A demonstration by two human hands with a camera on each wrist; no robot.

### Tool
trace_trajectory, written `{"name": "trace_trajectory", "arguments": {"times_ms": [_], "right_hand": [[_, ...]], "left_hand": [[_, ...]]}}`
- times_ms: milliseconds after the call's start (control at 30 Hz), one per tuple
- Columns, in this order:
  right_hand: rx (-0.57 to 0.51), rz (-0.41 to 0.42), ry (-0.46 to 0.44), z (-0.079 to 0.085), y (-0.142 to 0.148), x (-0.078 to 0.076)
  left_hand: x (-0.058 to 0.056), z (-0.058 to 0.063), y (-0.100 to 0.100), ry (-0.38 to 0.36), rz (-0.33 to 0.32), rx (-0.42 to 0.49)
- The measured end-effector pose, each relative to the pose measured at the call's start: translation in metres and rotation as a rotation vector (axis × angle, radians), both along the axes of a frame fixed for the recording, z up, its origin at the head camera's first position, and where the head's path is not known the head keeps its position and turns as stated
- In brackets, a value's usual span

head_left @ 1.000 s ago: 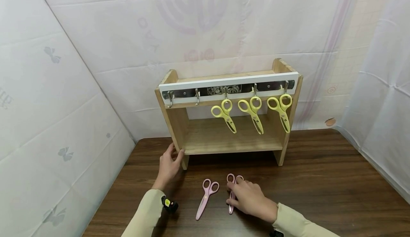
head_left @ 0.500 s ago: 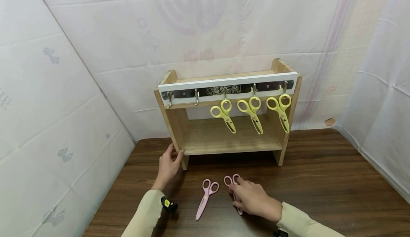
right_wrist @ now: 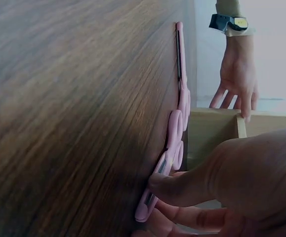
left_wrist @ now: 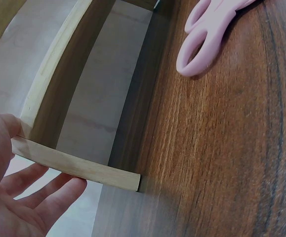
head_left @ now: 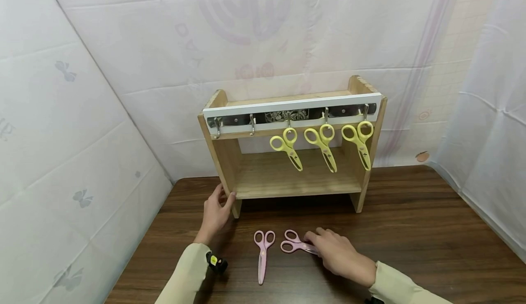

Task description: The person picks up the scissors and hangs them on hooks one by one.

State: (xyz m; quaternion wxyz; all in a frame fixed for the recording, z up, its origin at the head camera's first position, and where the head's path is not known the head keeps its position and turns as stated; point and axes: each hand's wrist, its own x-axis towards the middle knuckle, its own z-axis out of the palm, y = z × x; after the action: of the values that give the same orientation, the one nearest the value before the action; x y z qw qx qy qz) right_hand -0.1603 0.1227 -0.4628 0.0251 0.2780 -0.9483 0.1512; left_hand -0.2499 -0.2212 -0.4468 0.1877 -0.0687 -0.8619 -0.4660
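My left hand [head_left: 215,215] grips the lower left side panel of a wooden shelf [head_left: 300,190], thumb in front and fingers behind, as the left wrist view shows. By the blades my right hand [head_left: 339,253] pinches pink scissors [right_wrist: 165,159], the thumb on top and fingers beneath. Their handle loops point left, and the hand covers the blade tips in the head view. Just left of them lies a second pair of pink scissors [head_left: 263,254] on the table, loops toward the shelf. In the right wrist view the two pairs meet at their loops.
Along the shelf's top front runs a white hook rail [head_left: 238,117]. Yellow scissors hang from its right hooks: a left pair [head_left: 287,146], a middle pair [head_left: 322,145] and a right pair [head_left: 360,143]. The two left hooks bear nothing. Printed white cloth [head_left: 164,44] surrounds the brown table [head_left: 415,212].
My right hand has moved right and turned its pink scissors, so their loops swing from pointing at the shelf to pointing left. The other pink pair has rotated straighter. My left hand stays put.
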Motion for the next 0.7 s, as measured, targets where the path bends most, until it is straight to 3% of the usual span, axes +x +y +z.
{"name": "trace_trajectory", "arguments": {"times_ms": [300,700], "right_hand": [[-0.022,-0.004,-0.004,0.0005,0.0026,-0.0008],[-0.104,0.015,0.065,-0.0063,0.0088,-0.0022]], "left_hand": [[-0.0006,-0.0006,0.0,-0.01,0.009,-0.002],[-0.0009,-0.0004,0.0002,-0.006,0.017,-0.01]]}}
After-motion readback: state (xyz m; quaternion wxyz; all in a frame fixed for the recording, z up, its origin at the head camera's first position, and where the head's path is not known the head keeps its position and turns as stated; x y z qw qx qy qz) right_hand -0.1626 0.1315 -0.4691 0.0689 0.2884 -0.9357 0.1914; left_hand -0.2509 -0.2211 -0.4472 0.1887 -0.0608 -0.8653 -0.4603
